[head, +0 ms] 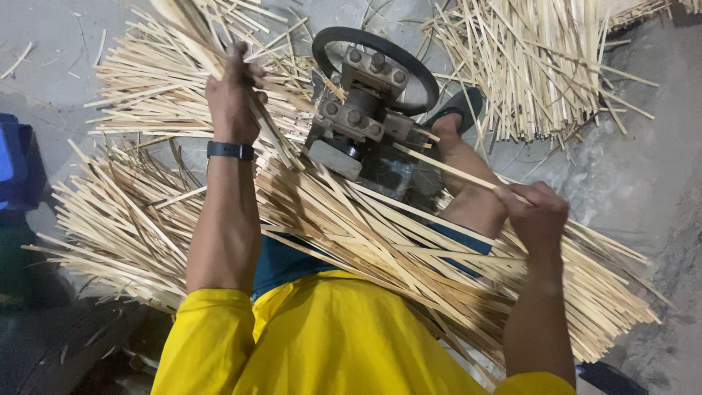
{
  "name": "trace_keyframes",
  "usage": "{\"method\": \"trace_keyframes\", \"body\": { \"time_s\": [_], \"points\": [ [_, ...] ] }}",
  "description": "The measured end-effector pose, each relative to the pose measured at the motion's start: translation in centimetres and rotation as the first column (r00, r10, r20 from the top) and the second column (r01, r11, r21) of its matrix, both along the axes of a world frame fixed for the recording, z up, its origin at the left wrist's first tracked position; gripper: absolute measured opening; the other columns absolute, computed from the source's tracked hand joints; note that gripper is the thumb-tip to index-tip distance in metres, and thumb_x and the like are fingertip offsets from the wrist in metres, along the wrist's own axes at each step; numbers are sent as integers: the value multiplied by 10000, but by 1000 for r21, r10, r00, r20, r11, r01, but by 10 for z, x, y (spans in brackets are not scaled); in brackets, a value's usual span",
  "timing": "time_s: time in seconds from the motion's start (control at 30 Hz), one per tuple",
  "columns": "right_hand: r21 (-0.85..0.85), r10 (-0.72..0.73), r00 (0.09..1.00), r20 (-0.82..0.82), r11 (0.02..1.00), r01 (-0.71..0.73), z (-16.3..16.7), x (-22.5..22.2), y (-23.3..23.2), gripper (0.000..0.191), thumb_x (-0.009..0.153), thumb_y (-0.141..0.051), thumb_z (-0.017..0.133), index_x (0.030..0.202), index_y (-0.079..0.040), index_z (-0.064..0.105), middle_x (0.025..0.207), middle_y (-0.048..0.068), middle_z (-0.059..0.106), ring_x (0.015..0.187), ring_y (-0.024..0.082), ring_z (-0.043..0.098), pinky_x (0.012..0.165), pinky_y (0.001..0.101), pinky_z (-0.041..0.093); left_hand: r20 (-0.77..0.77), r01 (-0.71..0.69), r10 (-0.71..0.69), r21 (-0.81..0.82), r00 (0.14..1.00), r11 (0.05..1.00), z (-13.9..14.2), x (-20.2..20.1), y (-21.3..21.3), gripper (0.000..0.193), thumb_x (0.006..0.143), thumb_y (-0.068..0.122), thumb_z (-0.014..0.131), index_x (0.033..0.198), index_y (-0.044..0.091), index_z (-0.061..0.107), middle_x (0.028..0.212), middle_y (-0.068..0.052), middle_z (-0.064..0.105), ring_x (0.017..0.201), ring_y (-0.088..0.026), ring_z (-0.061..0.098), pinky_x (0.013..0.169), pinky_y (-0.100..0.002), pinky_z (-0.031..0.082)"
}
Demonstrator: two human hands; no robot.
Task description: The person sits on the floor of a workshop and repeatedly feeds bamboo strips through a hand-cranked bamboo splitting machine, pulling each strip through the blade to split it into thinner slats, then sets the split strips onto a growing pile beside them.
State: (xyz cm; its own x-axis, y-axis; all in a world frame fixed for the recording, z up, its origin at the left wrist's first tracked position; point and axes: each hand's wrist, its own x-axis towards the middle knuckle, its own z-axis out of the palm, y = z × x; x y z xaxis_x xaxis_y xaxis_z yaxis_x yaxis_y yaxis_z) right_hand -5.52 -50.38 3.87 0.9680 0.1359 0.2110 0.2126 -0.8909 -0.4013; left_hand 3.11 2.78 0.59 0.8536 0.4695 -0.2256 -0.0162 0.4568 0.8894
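Mostly hidden stuff first: my left hand (232, 91) is seen from the back, fingers curled shut round a bunch of bamboo slivers (191, 29); the fingertips are out of sight behind the bunch, and the bunch's top end is cut off by the frame edge. My right hand (537, 212) is a closed fist on one single sliver (446, 170). That sliver runs from my right fingers up-left to the small metal machine (362, 121), and I can't make out where its far end goes in. Machine has bolts on top and a black ring (380, 51) behind it; its lower body is dark and hard to read.

A loose sheaf of slivers (409, 256) lies across my lap, just below both sets of fingers, covering most of my blue shorts (281, 260) and part of my yellow shirt (329, 336). My leg shows just left of the right fingers, and a dark sandal (457, 110) sits beyond it.

More piles: one (124, 219) below-left of my left fingers, one (534, 66) above my right fingers, well apart. Black wristband (229, 151) just under my left hand. Blue object (14, 161) at the far left, cut off. Grey concrete floor (643, 161).
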Motion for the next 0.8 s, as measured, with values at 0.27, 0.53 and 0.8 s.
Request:
{"method": "trace_keyframes", "body": {
  "time_s": [0.27, 0.53, 0.8],
  "points": [
    [97, 124, 992, -19, 988, -122, -11, 8, 113, 286, 920, -66, 760, 1204, -85, 786, 1163, 165, 699, 1034, 327, 671, 857, 444, 557, 6, -4, 4, -31, 1000, 1000, -12, -3, -2, 463, 962, 423, 728, 1143, 1, 667, 638, -29, 599, 563, -154, 631, 488, -310, 561],
    [148, 225, 974, 20, 963, -225, 11, 17, 106, 193, 916, -22, 727, 1066, -117, 802, 1018, 79, 727, 998, 229, 691, 895, 394, 560, -99, 64, -72, -84, 992, 994, -5, -16, -17, 426, 927, 463, 733, 1073, 66, 683, 656, 26, 544, 525, -94, 520, 443, -253, 445],
    [268, 289, 955, 59, 917, -295, 1, 23, 109, 257, 931, 48, 701, 1123, -105, 778, 1005, 89, 696, 986, 223, 692, 905, 381, 568, -141, 54, -58, -35, 988, 998, -7, -13, -28, 364, 943, 378, 786, 850, 89, 584, 609, 31, 484, 475, -92, 447, 417, -267, 373]
  ]
}}
